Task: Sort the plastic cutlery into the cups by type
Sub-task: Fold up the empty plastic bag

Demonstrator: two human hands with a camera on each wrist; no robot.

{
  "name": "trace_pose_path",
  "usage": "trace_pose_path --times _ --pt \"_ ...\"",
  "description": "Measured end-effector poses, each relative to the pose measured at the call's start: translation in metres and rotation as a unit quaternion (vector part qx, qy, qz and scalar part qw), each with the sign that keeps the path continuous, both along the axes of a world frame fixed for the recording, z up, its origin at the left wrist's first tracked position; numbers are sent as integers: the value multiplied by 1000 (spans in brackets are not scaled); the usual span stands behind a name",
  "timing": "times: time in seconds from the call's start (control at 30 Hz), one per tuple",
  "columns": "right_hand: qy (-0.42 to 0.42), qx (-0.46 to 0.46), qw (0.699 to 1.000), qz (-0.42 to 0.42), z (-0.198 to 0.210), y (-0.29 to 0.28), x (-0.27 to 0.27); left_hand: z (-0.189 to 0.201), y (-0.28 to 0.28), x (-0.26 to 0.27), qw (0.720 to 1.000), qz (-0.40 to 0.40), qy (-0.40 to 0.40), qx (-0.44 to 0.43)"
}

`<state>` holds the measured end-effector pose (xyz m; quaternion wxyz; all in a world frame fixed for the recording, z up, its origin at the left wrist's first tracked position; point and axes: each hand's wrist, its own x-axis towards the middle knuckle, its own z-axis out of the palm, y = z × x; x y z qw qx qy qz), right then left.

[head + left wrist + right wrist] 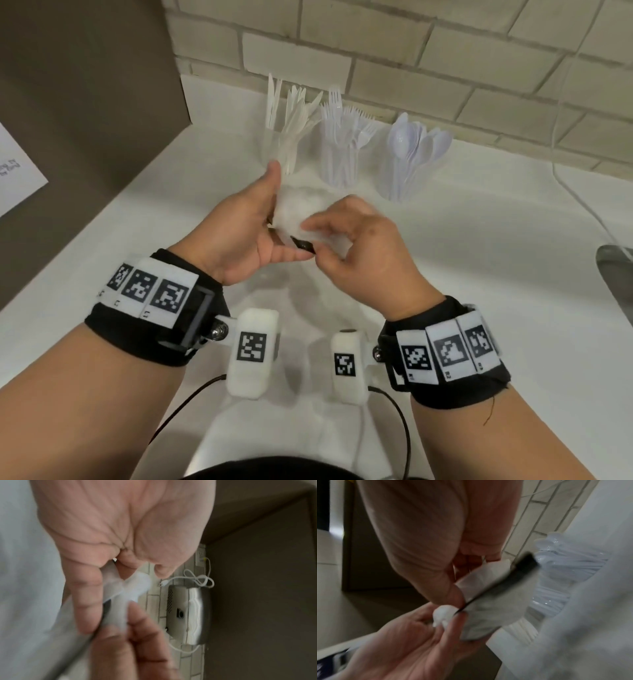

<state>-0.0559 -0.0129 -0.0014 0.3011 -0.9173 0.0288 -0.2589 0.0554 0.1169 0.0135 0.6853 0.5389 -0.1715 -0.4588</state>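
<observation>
Left hand [239,222] and right hand [356,240]: meeting above the middle of the white counter [479,257], both pinching one crumpled clear plastic bag [301,212] with a dark strip along its edge. Three clear cups standing along the counter's back edge by the tile wall [411,61]: knives [291,116] leftmost, forks [346,123] in the middle, spoons [418,140] rightmost. Steel appliance [188,615] sitting toward the right edge.

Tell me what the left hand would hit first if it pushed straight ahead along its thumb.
Probably the clear cup of knives: the left hand, holding a white bag with the right hand, points its thumb at it; depth is unclear.
</observation>
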Motion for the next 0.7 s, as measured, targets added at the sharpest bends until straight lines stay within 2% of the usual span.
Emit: trace_pose_path --times 0.03,0.1,0.17,0.23,0.3,0.37,0.5,0.57,0.63,0.7 --pt "26 -33 999 20 -1 4 -2 0 1 0 1000 11 0 -3" --pt "67 -53 995 41 -4 9 -5 -2 -1 -4 995 62 -66 36" --pt "45 15 999 6 -1 7 -7 -8 -3 -6 978 119 -155 71" --pt "29 93 992 -83 6 1 -7 -13 -1 -8 962 145 -221 72" --pt "121 155 973 -122 10 -4 -5 -15 1 -9 958 146 -242 52" --pt "174 249 948 -100 8 -4 -6 -15 5 -12 966 127 -225 12" --pt "121 375 916 -68 8 -3 -15 -16 16 -21 984 77 -131 -94" --pt "95 409 907 -32 14 3 -22 -13 20 -26 984 91 -77 -136" --pt "64 455 888 3 19 12 -30 -11 24 -32 984 95 -39 -146" --pt "42 483 874 35 25 22 -40 -4 30 -37 989 61 -57 -120"
